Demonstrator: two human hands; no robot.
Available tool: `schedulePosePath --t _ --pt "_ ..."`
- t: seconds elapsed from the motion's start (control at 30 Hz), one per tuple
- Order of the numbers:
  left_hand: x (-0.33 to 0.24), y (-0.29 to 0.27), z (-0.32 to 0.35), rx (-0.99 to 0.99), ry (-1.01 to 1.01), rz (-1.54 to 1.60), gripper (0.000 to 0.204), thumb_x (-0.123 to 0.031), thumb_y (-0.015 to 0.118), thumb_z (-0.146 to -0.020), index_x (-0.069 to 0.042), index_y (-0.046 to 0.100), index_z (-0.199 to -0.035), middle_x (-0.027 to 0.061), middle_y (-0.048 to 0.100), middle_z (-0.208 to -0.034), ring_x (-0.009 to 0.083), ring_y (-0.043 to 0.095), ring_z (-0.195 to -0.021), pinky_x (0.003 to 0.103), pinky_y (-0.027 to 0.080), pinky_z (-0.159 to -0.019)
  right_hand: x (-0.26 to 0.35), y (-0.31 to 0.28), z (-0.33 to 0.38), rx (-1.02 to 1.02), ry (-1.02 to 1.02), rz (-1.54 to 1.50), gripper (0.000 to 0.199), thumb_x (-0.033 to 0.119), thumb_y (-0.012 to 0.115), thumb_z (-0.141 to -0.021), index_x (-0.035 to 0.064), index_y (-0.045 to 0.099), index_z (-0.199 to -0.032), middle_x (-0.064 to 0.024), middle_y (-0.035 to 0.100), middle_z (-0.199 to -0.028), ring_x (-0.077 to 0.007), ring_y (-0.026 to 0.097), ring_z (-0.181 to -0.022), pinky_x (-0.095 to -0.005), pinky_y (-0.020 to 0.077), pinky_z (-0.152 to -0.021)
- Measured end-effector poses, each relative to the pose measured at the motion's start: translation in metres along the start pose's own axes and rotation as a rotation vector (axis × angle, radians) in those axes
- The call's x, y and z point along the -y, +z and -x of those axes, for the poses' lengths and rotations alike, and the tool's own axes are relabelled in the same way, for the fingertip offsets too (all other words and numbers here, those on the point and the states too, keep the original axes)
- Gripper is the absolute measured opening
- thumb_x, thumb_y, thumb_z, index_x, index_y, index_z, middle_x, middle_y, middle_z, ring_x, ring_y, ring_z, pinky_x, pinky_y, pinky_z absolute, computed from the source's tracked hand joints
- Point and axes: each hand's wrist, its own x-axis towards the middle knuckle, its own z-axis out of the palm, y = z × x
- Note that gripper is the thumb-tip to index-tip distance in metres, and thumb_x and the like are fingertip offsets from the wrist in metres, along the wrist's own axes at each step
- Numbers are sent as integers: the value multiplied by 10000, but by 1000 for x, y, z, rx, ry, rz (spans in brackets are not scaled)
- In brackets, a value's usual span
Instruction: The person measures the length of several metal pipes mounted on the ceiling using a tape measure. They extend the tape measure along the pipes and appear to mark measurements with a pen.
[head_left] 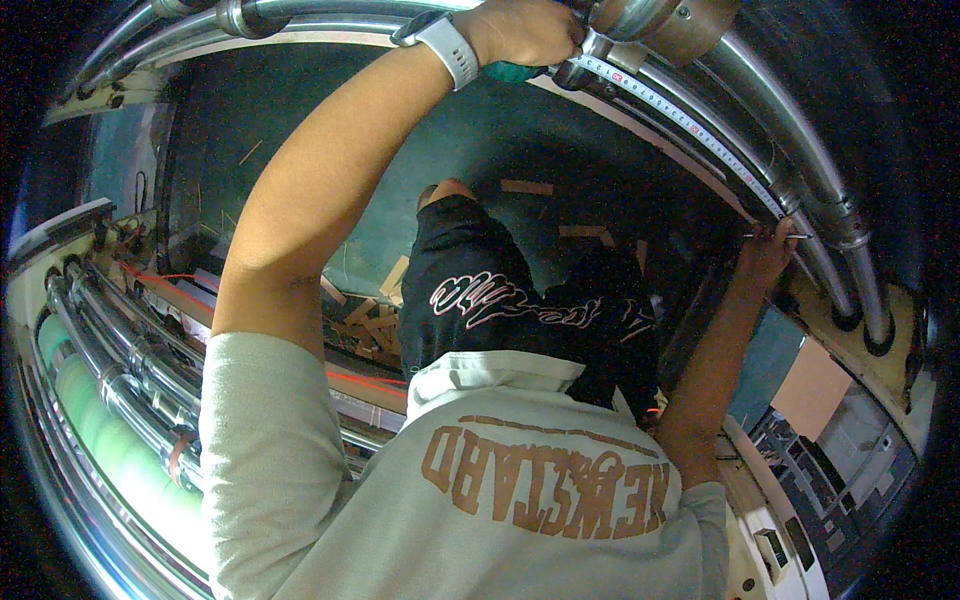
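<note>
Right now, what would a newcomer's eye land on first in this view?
Probably the white measuring tape, stretched between the left hand near the top edge and the right hand at the right, alongside shiny metal bars. Next, perhaps the brightly lit, pale green roller at lower left.

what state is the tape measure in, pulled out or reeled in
Pulled out: its white blade stretches between the left hand and the right hand.
</note>
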Motion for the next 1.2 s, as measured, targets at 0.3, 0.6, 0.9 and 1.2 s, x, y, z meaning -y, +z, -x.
schedulePosePath --t 0.3,0.6,0.9,1.2 --pt "-16 -17 7 -5 -192 237 246 -181 426 -783 -11 595 -835 171 585 -836 304 562 -786 380 451 -696 -18 -27 -19 20 22 32 395 219 571 -798 32 440 -1120 -140 533 -1040 -251 508 -917 -377 401 -823" --pt "-35 2 18 8 -386 264 285 -262 435 -762 -134 611 -945 153 589 -936 330 556 -870 427 432 -779 -12 -58 -19 200 -449 959 323 234 573 -781 86 472 -1050 -83 523 -841 -203 498 -715 -340 402 -563" --pt "-43 14 57 -24 -239 418 167 -181 497 -756 -98 619 -834 161 590 -802 339 563 -748 405 445 -628 1 -67 22 -29 239 217 237 300 586 -798 111 468 -717 29 384 -535 -74 358 -431 -225 280 -374" --pt "-49 -24 -1 -52 -294 373 127 -142 525 -744 -50 579 -813 189 565 -753 346 559 -722 412 435 -601 7 -24 -14 106 67 37 150 268 516 -846 124 474 -838 47 463 -673 -43 414 -565 -204 340 -455"
